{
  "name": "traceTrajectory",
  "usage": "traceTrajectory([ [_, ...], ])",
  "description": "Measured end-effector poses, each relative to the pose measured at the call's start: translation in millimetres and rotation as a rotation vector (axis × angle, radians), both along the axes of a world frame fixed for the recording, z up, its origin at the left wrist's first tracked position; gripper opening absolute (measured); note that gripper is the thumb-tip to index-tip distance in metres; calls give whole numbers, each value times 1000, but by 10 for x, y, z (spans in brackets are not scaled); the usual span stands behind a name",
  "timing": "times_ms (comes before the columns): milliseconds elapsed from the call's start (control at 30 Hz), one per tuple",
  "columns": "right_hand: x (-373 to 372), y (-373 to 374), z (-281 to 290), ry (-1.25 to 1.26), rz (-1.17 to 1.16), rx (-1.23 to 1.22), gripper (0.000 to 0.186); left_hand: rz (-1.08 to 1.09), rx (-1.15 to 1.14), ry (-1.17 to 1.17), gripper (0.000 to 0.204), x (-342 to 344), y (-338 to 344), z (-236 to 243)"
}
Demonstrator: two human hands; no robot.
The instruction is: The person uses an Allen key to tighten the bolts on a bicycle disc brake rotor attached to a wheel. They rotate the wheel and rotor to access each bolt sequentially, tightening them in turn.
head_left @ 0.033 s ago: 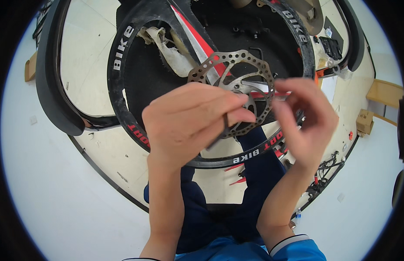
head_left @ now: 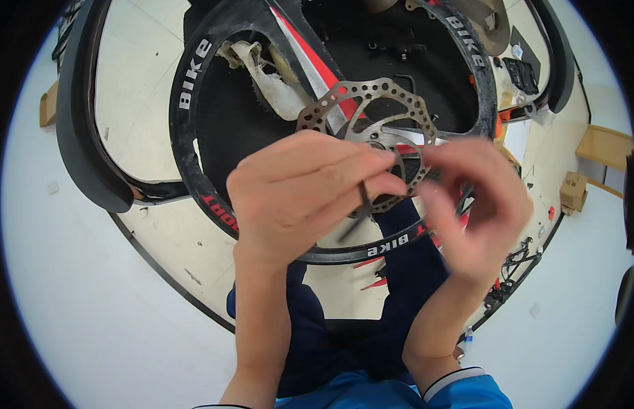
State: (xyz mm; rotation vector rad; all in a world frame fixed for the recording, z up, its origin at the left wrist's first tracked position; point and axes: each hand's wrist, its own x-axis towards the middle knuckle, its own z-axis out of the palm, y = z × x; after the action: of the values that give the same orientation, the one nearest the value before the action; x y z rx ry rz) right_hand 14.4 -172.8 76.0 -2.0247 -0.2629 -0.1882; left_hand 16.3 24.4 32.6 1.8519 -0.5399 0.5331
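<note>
A silver brake disc (head_left: 384,88), its ring full of holes, sits at the hub of a black bicycle wheel (head_left: 182,126) with red and white spokes. The wheel lies flat across my lap. Over the disc's near left side, my left hand (head_left: 300,191) pinches a dark, bent rod that looks like a hex key (head_left: 353,229) between thumb and fingers. My right hand (head_left: 477,201) is at the disc's right edge, blurred, with fingers curled and the thumb apart from them. I see nothing between them. My left hand hides part of the hub.
A crumpled pale glove (head_left: 272,92) shows between the spokes. Another hex key (head_left: 414,85) and small dark parts lie on the black surface beneath the wheel. Dark curved armrests (head_left: 92,146) flank it. At the right are a black tool case (head_left: 520,76) and a cardboard box (head_left: 572,191).
My left hand and its hex key have shifted slightly right, and more of the key's dark rod shows. My right hand has moved a little down and left, toward the left hand.
</note>
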Motion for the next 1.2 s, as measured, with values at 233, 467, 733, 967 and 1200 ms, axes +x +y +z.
traceTrajectory([
  [233,-144,248,-16,-233,193,-58,33,24,-9,-7,32,-36,-51,-109],
  [467,-111,202,-54,-261,187,-35,33,-8,-17,-11,37,10,67,-89],
  [733,-162,307,-36,-34,136,150,37,53,-101,82,28,-67,37,-112],
  [967,-134,231,-230,-176,230,125,36,32,-28,239,28,-73,62,-2],
  [1200,-144,277,-94,-83,192,88,29,39,-43,230,28,-90,97,-26],
])
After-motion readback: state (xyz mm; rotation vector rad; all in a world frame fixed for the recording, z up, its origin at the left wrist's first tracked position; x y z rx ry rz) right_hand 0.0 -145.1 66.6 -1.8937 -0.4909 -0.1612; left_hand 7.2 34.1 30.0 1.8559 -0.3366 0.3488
